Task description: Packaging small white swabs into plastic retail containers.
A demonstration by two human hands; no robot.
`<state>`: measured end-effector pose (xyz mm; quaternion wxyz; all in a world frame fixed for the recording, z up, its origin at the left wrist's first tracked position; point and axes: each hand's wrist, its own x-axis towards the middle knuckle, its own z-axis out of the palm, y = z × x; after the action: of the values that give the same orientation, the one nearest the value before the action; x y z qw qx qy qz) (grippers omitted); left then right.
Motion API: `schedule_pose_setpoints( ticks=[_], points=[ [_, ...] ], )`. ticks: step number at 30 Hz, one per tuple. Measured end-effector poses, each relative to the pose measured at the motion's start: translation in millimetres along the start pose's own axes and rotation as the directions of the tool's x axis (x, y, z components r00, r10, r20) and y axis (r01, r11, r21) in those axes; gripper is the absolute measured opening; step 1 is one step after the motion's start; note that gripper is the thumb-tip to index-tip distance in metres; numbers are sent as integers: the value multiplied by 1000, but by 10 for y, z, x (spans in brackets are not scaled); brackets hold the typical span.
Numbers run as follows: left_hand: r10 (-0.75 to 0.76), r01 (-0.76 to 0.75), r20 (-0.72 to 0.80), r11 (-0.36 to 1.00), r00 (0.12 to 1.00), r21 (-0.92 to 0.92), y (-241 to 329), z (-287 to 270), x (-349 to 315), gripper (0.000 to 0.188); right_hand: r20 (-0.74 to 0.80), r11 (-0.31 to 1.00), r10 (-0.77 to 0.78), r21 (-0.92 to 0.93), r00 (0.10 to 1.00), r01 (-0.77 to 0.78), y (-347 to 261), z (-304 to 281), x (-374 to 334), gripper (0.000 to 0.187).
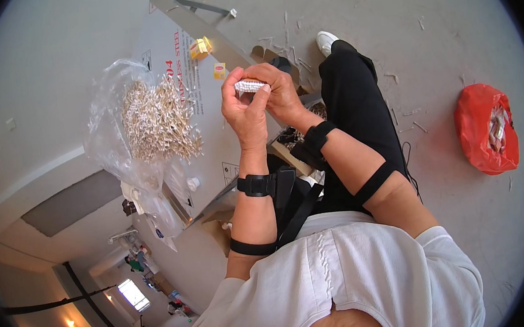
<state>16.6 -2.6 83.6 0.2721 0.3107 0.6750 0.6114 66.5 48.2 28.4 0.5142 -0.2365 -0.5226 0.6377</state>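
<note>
A tight bundle of cotton swabs, its white tips facing me, is pinched between both hands above the table's edge. My left hand closes on its left end, with the thumb along the lower side. My right hand wraps the other end, and its fingers hide the back of the bundle. Left of my hands, a large heap of loose cotton swabs lies on a clear plastic bag. Just beyond my fingers are a flat yellow packet and a small yellow box.
The metal-topped table has its edge running beside my hands. Below it stand open cardboard boxes, partly hidden by my arms. A red plastic bag with pale contents sits on the floor at right, among scattered white scraps.
</note>
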Motion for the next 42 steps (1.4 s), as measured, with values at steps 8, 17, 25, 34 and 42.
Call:
schedule_pose_setpoints(
  ticks=[8, 17, 25, 34, 42],
  points=[
    [57, -57, 35, 998, 998, -1, 39, -68, -5, 34, -27, 994, 27, 104, 999, -24, 29, 7, -1, 27],
    [36, -34, 22, 996, 999, -79, 38, -112, 1, 31, -1, 986, 71, 151, 998, -70, 43, 39, -13, 27],
    [64, -64, 1, 997, 998, 39, -27, -122, 14, 29, -9, 991, 68, 118, 998, -66, 66, 49, -19, 24],
    [64, -64, 6, 998, 998, 23, -54, -100, -13, 33, -16, 994, 47, 104, 999, -45, 91, 63, -30, 24],
    [29, -29, -20, 1000, 999, -10, -56, -55, -39, 39, 3, 991, 68, 112, 998, -68, 70, 58, -51, 24]
  ],
)
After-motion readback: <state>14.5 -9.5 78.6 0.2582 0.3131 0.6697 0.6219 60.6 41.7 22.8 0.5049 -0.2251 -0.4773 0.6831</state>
